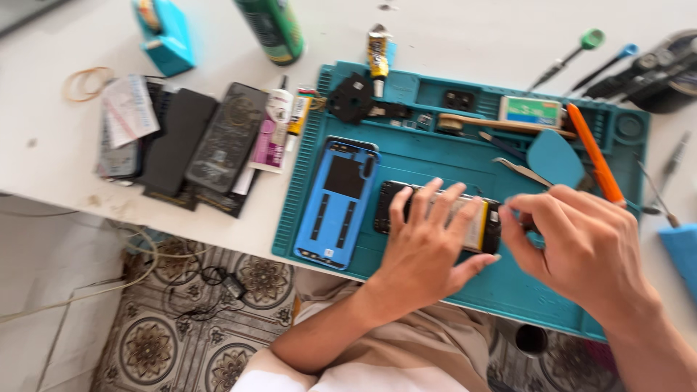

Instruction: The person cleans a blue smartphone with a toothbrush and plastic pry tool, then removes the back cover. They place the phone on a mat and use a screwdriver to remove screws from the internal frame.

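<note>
An opened black phone (388, 207) with its battery showing lies on a teal work mat (465, 163). My left hand (425, 243) presses flat on top of the phone, fingers spread, holding it down. My right hand (577, 243) pinches at the phone's right end with thumb and forefinger; what it grips is too small to tell. A blue phone back cover (337, 203) lies inside up just left of the phone.
On the mat's far side lie metal tweezers (524, 171), an orange pry tool (594, 151), a teal pick (555, 156) and a glue tube (377, 54). Several phones and screens (181, 141) are stacked left of the mat. Screwdrivers (573, 54) rest at the back right.
</note>
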### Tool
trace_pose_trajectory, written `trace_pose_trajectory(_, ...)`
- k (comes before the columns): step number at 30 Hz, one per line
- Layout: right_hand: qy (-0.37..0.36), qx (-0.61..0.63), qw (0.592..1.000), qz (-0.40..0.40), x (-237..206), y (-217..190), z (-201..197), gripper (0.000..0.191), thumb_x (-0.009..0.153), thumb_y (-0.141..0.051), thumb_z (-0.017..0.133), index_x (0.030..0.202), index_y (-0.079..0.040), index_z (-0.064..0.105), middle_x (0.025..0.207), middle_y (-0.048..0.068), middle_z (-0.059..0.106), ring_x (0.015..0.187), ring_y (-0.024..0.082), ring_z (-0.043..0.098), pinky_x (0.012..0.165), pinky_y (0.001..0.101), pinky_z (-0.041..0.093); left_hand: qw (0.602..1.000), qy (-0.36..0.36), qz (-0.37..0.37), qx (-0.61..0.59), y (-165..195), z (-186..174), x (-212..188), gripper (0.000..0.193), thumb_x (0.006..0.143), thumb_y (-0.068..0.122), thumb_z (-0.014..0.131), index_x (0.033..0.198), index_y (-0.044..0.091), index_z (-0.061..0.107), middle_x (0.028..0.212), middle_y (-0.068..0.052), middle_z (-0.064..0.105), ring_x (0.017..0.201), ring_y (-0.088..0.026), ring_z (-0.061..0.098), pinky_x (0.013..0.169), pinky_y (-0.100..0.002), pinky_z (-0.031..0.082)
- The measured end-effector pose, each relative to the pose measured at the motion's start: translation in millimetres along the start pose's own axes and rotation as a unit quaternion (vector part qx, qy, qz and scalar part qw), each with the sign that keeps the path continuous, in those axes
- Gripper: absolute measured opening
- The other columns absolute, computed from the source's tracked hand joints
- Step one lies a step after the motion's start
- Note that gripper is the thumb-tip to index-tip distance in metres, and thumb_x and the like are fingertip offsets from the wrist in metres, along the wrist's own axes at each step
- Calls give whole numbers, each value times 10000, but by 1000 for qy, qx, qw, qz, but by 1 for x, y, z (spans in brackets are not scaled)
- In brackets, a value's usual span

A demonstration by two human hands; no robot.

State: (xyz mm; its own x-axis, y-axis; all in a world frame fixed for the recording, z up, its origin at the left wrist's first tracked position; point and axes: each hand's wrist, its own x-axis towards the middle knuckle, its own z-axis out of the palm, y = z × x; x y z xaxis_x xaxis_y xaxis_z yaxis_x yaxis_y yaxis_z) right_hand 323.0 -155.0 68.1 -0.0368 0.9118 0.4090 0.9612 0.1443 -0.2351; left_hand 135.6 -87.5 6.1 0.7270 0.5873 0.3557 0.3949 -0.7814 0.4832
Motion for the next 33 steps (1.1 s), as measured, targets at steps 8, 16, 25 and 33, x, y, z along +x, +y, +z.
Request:
trace_pose_trajectory(8,73,98,989,87,-9,18,8,220,1070,-101,746,939,-11,595,761,76,661,601,150,653,503,250,459,1000,11,4,-14,0,0,3,792,910,511,723,1441,-34,503,1461,-167,513,1403,-369,418,1189,-578,218)
trace_pose_trajectory(16,94,69,987,111,-15,20,10,175,1105,-101,753,1003,-25,633,752,78,679,585,143,652,525,253,446,999,12,19,-44,-2,1,-1,604,951,513,713,1329,61,583,1483,-118,531,1445,-333,430,1210,-555,222)
trace_pose_trajectory(25,106,40,986,123,-12,15,7,151,1081,-116,722,1057,25,672,800,120,703,689,154,703,574,220,475,999,25,28,-11,3,3,-4,588,972,506,679,1418,125,629,1547,-78,523,1486,-328,409,1244,-547,242)
trace_pose_trajectory(33,104,19,986,126,-14,19,9,143,1065,-111,735,1079,27,698,778,121,702,663,152,695,573,224,474,999,15,11,29,11,2,6,683,928,524,687,1427,66,603,1540,-65,538,1462,-362,398,1202,-643,214)
